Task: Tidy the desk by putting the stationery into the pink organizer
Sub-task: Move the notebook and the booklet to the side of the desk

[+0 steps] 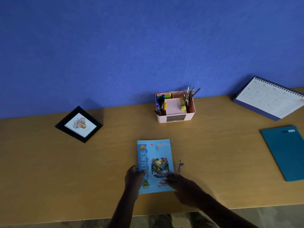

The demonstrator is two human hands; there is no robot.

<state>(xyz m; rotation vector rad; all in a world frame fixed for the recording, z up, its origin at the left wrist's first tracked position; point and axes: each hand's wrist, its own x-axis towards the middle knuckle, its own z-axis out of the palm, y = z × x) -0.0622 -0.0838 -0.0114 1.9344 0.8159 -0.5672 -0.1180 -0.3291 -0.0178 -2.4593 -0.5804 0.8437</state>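
DESK TIDY: A person's left hand [134, 176] grips the left edge of a thin, glossy exercise book [155, 162] lying near the front edge of the wood-grain desk [222, 153], with the thumb over the cover. The right hand [178, 181] lies on the book's lower right corner, and the dim light does not show whether its fingers pinch anything. The light-blue cover carries a yellow "ALL NEW" flash at its upper left, an illustrated island scene and a green badge reading "65".

One wire paper clip [157, 148] sits on the cover near its top edge. A second clip [172, 143] lies on the desk just beside the book's top right corner.

The pink organizer [176, 118], a round-cornered plastic box, stands at the middle of the back edge against the blue wall [148, 46]. It holds pens [160, 105], pencils [190, 96] and sticky notes [164, 94].

A black-framed floral print [79, 124] stands toward the left, and a spiral-bound calendar [269, 97] stands at the back right corner. A flat teal notebook [284, 153] lies at the right edge, its label too small to read.
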